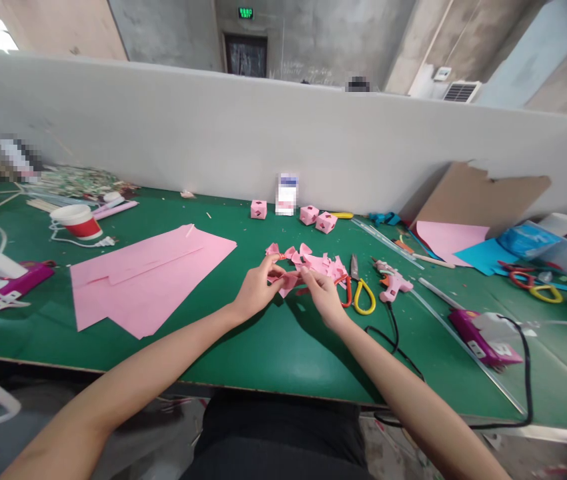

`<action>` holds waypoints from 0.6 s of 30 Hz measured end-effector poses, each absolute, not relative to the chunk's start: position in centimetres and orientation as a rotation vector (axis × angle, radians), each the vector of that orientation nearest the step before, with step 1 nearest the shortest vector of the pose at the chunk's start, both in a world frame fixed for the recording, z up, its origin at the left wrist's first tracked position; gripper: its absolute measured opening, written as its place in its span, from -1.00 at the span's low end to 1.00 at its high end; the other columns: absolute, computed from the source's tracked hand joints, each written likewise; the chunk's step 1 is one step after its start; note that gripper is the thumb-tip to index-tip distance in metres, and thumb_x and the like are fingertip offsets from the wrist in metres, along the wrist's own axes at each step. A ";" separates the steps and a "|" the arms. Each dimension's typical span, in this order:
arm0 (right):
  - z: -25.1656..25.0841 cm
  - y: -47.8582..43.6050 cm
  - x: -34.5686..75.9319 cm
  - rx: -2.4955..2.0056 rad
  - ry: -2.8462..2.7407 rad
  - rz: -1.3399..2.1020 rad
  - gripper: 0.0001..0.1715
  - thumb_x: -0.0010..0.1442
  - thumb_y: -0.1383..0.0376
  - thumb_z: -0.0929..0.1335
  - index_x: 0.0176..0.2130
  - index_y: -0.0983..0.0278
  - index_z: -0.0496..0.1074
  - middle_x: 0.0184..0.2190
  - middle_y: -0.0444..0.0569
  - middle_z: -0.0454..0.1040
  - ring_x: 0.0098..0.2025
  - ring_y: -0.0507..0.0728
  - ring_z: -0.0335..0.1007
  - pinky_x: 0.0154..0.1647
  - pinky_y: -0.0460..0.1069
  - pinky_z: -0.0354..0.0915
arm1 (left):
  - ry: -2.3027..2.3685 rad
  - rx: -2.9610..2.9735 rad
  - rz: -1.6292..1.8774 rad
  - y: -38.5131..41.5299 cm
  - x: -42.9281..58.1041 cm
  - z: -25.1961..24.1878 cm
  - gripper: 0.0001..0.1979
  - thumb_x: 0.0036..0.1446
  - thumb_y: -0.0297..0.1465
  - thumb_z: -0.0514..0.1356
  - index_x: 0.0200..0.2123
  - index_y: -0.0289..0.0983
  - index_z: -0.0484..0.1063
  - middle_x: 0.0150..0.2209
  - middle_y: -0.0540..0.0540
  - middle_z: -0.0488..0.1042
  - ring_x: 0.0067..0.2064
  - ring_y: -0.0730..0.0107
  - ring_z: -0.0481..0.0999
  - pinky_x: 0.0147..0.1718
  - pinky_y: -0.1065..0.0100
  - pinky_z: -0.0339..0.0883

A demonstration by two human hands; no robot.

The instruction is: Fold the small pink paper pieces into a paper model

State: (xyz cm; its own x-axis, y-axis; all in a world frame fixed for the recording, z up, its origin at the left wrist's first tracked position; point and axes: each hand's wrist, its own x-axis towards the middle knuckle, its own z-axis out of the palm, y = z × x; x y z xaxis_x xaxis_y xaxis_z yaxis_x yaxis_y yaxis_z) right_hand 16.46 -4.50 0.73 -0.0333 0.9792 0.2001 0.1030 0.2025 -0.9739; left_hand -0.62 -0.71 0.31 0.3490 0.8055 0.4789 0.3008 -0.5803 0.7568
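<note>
The green table [253,360] stretched beneath both forearms. Large pink sheets [163,287] lay overlapping on it, well to the left of the person's hands. The left hand [259,290] reached in with fingers curled, and the right hand [324,300] faced it, thumb and fingertips drawn together. Just beyond them spread a heap of pink scraps [331,265]. Close by the right hand lay scissors [355,275] with orange and yellow handles, and to their right a pink glue gun [393,285]. Three pink paper cubes [309,215] stood near the far edge. Smallest was a pink paper piece [288,283], held between the hands above the table, both pinched on it.
</note>
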 end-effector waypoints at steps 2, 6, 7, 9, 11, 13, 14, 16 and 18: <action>0.6 -4.2 16.7 -1.114 -1.348 1.109 -0.50 0.21 -0.08 0.31 -0.21 0.22 0.60 -0.33 -0.02 0.58 -0.27 0.15 0.50 -0.34 0.00 0.45 | 0.949 2.065 1.186 -0.7 -0.6 0.3 -0.61 0.14 -0.45 0.23 0.03 -0.20 0.25 -0.25 -0.04 0.60 -0.22 0.33 0.61 -0.14 0.28 0.45; 0.2 -4.0 17.1 -1.121 -1.348 1.150 -0.57 0.10 -0.04 0.41 -0.18 0.20 0.59 -0.31 -0.04 0.57 -0.28 0.12 0.50 -0.31 -0.01 0.46 | 0.930 2.063 1.173 -0.7 -0.6 0.3 -0.62 0.15 -0.44 0.22 0.04 -0.19 0.25 -0.26 -0.04 0.61 -0.23 0.33 0.62 -0.15 0.27 0.46; 0.1 -4.0 17.1 -1.118 -1.356 1.151 -0.58 0.09 -0.03 0.42 -0.18 0.19 0.59 -0.30 -0.04 0.57 -0.28 0.11 0.50 -0.31 -0.01 0.46 | 0.935 2.060 1.176 -0.7 -0.6 0.3 -0.61 0.15 -0.44 0.22 0.04 -0.19 0.25 -0.26 -0.04 0.61 -0.22 0.32 0.62 -0.15 0.27 0.47; 0.1 -4.0 17.0 -1.116 -1.384 1.141 -0.59 0.06 -0.01 0.45 -0.18 0.20 0.58 -0.28 -0.04 0.57 -0.28 0.11 0.51 -0.33 -0.02 0.45 | 0.942 2.063 1.184 -0.7 -0.7 0.2 -0.60 0.13 -0.46 0.22 0.04 -0.20 0.25 -0.24 -0.04 0.60 -0.20 0.32 0.62 -0.14 0.28 0.47; 0.1 -4.0 16.9 -1.122 -1.412 1.110 -0.60 0.04 0.01 0.46 -0.20 0.22 0.57 -0.28 -0.03 0.58 -0.29 0.11 0.51 -0.34 -0.02 0.44 | 0.945 2.074 1.184 -0.7 -0.7 0.1 -0.59 0.12 -0.48 0.22 0.04 -0.20 0.26 -0.23 -0.05 0.60 -0.18 0.32 0.62 -0.12 0.28 0.46; 0.2 -4.0 16.8 -1.129 -1.436 1.066 -0.61 0.04 0.02 0.47 -0.23 0.24 0.55 -0.30 -0.02 0.58 -0.31 0.11 0.51 -0.34 -0.02 0.43 | 0.946 2.080 1.179 -0.7 -0.6 0.1 -0.60 0.11 -0.49 0.22 0.03 -0.21 0.27 -0.23 -0.05 0.60 -0.17 0.31 0.62 -0.11 0.27 0.46; 0.2 -4.0 16.7 -1.133 -1.448 1.034 -0.61 0.04 0.03 0.47 -0.24 0.24 0.55 -0.31 -0.02 0.58 -0.31 0.11 0.51 -0.34 -0.01 0.42 | 0.944 2.079 1.172 -0.8 -0.6 0.1 -0.60 0.11 -0.49 0.21 0.03 -0.21 0.27 -0.23 -0.06 0.60 -0.17 0.30 0.61 -0.11 0.27 0.46; 0.1 -4.0 16.7 -1.153 -1.484 0.954 -0.62 0.06 0.03 0.46 -0.25 0.25 0.54 -0.33 -0.01 0.58 -0.32 0.11 0.51 -0.34 -0.01 0.41 | 0.931 2.070 1.158 -0.9 -0.6 0.2 -0.60 0.11 -0.48 0.21 0.03 -0.21 0.27 -0.22 -0.07 0.60 -0.16 0.29 0.61 -0.12 0.26 0.47; 0.0 -4.1 16.7 -1.184 -1.526 0.862 -0.62 0.08 0.02 0.44 -0.25 0.26 0.54 -0.34 -0.01 0.59 -0.32 0.12 0.51 -0.35 -0.01 0.39 | 0.915 2.061 1.142 -1.0 -0.5 0.3 -0.59 0.10 -0.49 0.21 0.04 -0.21 0.27 -0.22 -0.07 0.60 -0.15 0.28 0.61 -0.12 0.25 0.47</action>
